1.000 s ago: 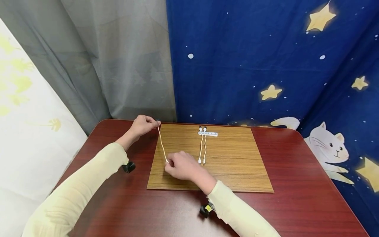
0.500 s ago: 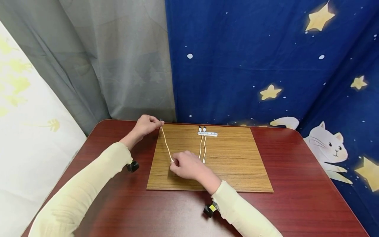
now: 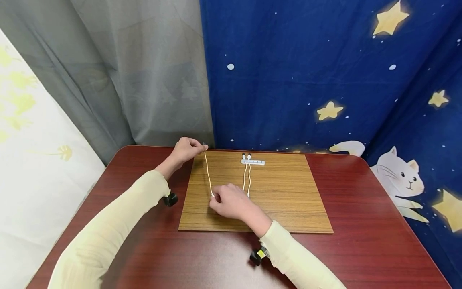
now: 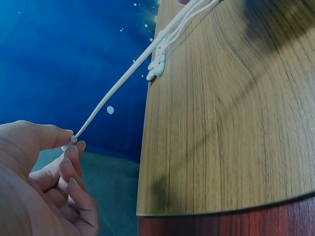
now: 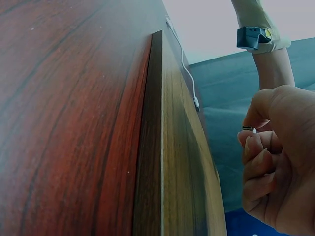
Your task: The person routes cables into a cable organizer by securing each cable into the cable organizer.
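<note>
A short white USB cable (image 3: 208, 170) is stretched between my two hands above the left part of a wood-grain board (image 3: 285, 200). Its far end is pinched between thumb and fingers of my left hand (image 3: 187, 149), over the board's back left corner. My right hand (image 3: 232, 201) pinches the near end; a bit of metal plug (image 5: 248, 128) peeks out between its fingertips in the right wrist view. Two more white cables (image 3: 249, 176) lie side by side in the left slots of a white cable clip strip (image 3: 258, 162). Their near ends are partly hidden by my right hand.
The board lies on a dark red table (image 3: 361, 224). Another white cable (image 5: 183, 59) lies beyond the board's edge in the right wrist view. A grey curtain (image 3: 162, 80) and a blue star-patterned curtain (image 3: 288, 80) hang behind the table.
Both hands have shifted to the right with the stretched cable, the left hand further than the right. The two cables in the clip strip have stayed in place.
</note>
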The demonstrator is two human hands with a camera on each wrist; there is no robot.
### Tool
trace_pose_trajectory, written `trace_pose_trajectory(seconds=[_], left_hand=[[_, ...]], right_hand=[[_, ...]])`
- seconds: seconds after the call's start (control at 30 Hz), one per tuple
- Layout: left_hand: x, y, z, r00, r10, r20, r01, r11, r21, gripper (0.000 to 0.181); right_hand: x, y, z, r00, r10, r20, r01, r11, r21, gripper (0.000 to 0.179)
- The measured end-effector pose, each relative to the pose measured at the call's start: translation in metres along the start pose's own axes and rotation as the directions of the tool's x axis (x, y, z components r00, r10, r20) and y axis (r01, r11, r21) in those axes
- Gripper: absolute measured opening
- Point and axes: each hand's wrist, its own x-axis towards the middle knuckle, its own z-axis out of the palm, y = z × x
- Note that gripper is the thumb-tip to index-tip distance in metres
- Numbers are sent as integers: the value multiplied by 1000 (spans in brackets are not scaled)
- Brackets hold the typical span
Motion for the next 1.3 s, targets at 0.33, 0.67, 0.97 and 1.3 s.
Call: trace_pose_trajectory(seconds=[0.33, 0.67, 0.97, 1.3], left_hand=[[4, 8, 12, 1000, -2, 6, 2, 999, -36, 34], [6, 10, 18, 1000, -12, 5, 12, 999, -42, 33], [7, 14, 25, 1000, -4, 2, 4, 999, -45, 35], [11, 16, 34, 1000, -3, 6, 3, 999, -42, 33]], right_hand=[[-4, 9, 1, 1000, 21, 0, -21, 1000, 1, 27], [-7, 9, -2, 998, 53, 18, -53, 999, -4, 29], [-12, 10, -9, 998, 63, 19, -63, 998, 0, 29], [-16, 14, -13, 997, 70, 18, -70, 997, -9, 29]])
